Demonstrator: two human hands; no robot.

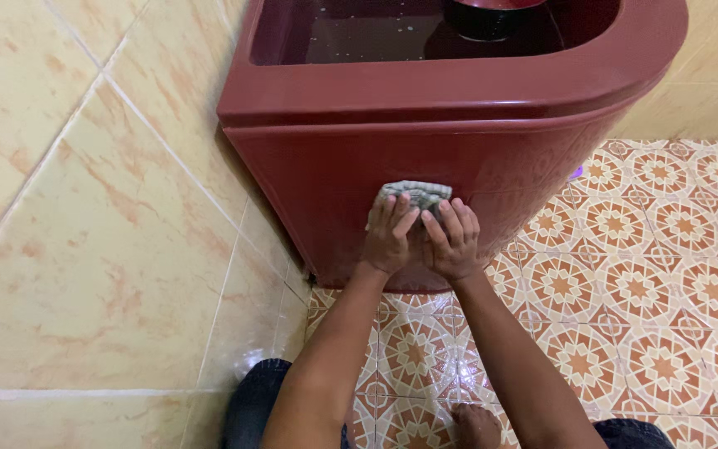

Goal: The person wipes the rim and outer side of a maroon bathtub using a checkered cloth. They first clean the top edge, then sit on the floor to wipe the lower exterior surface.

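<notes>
Left hand: the left hand (390, 237) is pressed flat against the outer wall of the tub, fingers together and pointing up, their tips lying on the lower edge of the cloth.

Right hand: the right hand (452, 241) sits just beside the left — the two touch along their inner edges — with its fingers slightly spread and also resting on the cloth's lower part.

Grip: neither hand is closed round the cloth; both pin it to the wall with open palms and extended fingers.

Cloth: a small folded cloth (414, 194), pale grey-green with faint stripes, lies flat against the tub's side, a little above the middle of the wall and below the rim (only its upper half shows past the fingertips).

Tub: a dark red water tub (334, 158) with a thick rounded rim stands in the corner against the wall; its front is curved and glossy.

Inside the tub: dark water with small specks on the surface, and a dark round scoop (488, 17) at the top edge of the view — partly cut off.

Wall: cream marbled wall tiles (85, 249) to the left, set on the diagonal.

Floor: patterned floor tiles (666, 274) in orange and white, running under the tub.

Lower edge: dark trouser knees and a bare foot (475, 426) between the forearms.
</notes>
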